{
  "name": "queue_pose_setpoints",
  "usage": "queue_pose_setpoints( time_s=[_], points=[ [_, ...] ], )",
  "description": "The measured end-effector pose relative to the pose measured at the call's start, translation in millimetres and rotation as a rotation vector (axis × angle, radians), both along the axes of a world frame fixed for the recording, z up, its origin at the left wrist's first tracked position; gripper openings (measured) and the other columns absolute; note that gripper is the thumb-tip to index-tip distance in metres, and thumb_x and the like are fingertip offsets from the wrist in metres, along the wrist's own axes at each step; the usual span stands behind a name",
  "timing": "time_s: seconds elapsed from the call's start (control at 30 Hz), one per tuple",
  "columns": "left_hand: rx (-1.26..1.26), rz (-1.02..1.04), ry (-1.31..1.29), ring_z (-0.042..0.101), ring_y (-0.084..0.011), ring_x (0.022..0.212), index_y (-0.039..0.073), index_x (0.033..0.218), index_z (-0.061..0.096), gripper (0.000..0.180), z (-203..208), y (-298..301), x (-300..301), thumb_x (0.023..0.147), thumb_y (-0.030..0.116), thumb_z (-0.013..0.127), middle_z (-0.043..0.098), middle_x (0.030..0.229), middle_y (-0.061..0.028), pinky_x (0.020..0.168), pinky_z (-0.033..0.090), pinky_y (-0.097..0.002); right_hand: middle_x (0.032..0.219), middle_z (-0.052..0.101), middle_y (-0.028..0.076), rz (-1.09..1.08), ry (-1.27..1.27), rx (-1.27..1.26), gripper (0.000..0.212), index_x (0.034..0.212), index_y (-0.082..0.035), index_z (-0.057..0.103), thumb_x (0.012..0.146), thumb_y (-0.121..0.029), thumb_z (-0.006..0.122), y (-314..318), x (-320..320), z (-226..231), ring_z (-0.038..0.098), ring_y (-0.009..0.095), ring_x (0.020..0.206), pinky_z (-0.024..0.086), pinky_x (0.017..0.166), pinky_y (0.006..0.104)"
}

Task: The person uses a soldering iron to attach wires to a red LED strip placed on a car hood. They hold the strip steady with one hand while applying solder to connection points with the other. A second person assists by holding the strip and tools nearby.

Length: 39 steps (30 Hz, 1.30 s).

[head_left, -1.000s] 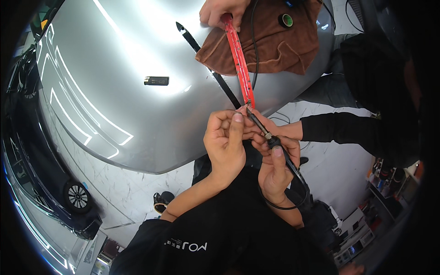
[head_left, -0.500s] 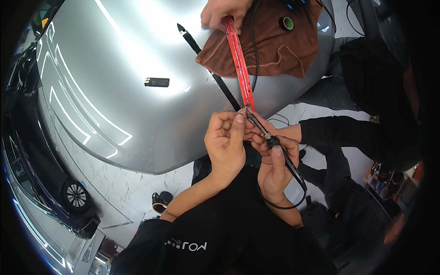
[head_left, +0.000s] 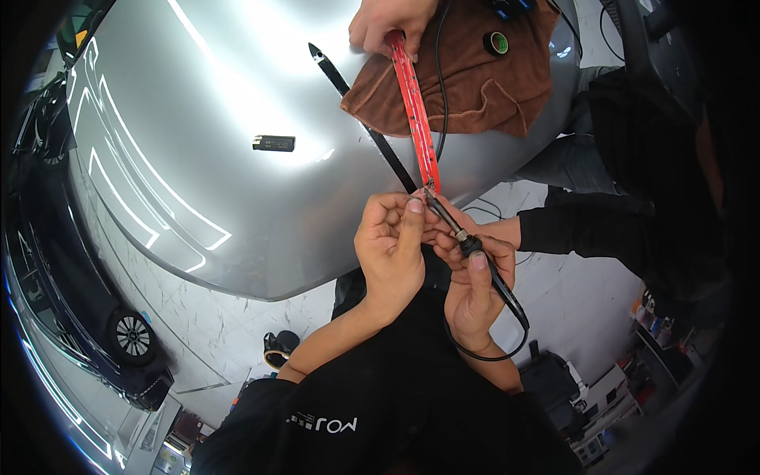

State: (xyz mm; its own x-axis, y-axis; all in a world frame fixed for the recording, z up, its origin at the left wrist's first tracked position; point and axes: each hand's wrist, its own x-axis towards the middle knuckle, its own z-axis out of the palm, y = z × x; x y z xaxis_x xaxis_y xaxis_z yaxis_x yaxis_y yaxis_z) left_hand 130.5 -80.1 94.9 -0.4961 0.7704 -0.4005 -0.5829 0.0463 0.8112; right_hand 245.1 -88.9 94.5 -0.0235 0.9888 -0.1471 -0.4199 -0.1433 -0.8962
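Observation:
My right hand (head_left: pixel 475 293) is closed round the black handle of a soldering iron (head_left: pixel 492 273). The iron's tip rests at the near end of a red strip (head_left: pixel 415 107) dotted with small dark marks. Thumb and finger of my left hand (head_left: pixel 393 245) pinch together just left of the tip; whatever they grip is too small to make out. Another person's hand (head_left: pixel 389 24) holds the strip's far end. A second hand (head_left: pixel 455 212), in a black sleeve, reaches in from the right behind my fingers, partly hidden. A black strip (head_left: pixel 388 154) lies left of the red one.
Beneath the strips is a silver car hood (head_left: pixel 206 190). On it lie a brown cloth (head_left: pixel 499 87), a roll of tape (head_left: pixel 496 43) and a small black box-shaped object (head_left: pixel 274 143). A black cable (head_left: pixel 441 79) runs across the cloth. A dark car (head_left: pixel 71 269) stands at the left.
Both my hands and the soldering iron stay almost in place. At the lower right, dark-clothed legs have gone from view, uncovering floor and a black bag-like object.

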Motion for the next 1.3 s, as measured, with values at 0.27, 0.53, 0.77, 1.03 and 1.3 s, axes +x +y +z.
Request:
queue_pose_setpoints(
  time_s=[0.27,0.53,0.77,1.03,1.3],
  points=[
    [-0.019,0.011,0.051,0.077,-0.0166,0.082,-0.003,0.114,0.058,0.014,1.6,2.6,1.1,0.114,0.010,0.062,0.074,0.095,-0.0128,0.074,0.069,-0.0312,0.110,0.072,0.015,0.028,-0.084,-0.047,0.021,0.125,-0.003,0.054,0.111,-0.018,0.060,0.7,-0.5,7.8,0.074,0.020,0.099,0.067,0.097,0.0435],
    [0.000,0.000,0.020,0.076,-0.0137,0.086,-0.003,0.114,0.058,0.015,-2.4,1.1,-0.1,0.114,0.011,0.063,0.074,0.099,-0.0124,0.077,0.066,-0.0279,0.127,0.071,0.027,0.053,-0.085,-0.018,0.022,0.127,-0.005,0.053,0.112,-0.019,0.060,3.3,-0.1,6.8,0.075,0.019,0.101,0.067,0.095,0.0412],
    [0.001,-0.003,0.033,0.075,-0.0117,0.087,-0.003,0.113,0.058,0.014,-2.2,2.6,-2.0,0.113,0.010,0.065,0.075,0.098,-0.0114,0.078,0.065,-0.0272,0.146,0.061,0.042,0.083,-0.105,-0.010,0.022,0.127,-0.006,0.050,0.113,-0.021,0.059,5.3,-0.1,5.4,0.076,0.022,0.105,0.067,0.095,0.0393],
    [0.009,0.003,0.008,0.075,-0.0119,0.088,-0.003,0.114,0.059,0.014,-4.2,3.5,-2.4,0.114,0.010,0.064,0.075,0.099,-0.0117,0.080,0.065,-0.0273,0.147,0.060,0.042,0.107,-0.119,0.014,0.022,0.127,-0.005,0.049,0.114,-0.020,0.057,6.3,0.5,3.7,0.076,0.024,0.108,0.066,0.096,0.0390],
    [-0.001,-0.006,0.022,0.074,-0.0117,0.089,-0.002,0.113,0.059,0.014,-5.2,4.1,-3.8,0.114,0.010,0.064,0.076,0.100,-0.0115,0.080,0.065,-0.0271,0.147,0.059,0.044,0.108,-0.112,0.035,0.022,0.129,-0.004,0.048,0.114,-0.019,0.056,7.1,0.2,-0.9,0.077,0.028,0.113,0.067,0.098,0.0405]
  ],
)
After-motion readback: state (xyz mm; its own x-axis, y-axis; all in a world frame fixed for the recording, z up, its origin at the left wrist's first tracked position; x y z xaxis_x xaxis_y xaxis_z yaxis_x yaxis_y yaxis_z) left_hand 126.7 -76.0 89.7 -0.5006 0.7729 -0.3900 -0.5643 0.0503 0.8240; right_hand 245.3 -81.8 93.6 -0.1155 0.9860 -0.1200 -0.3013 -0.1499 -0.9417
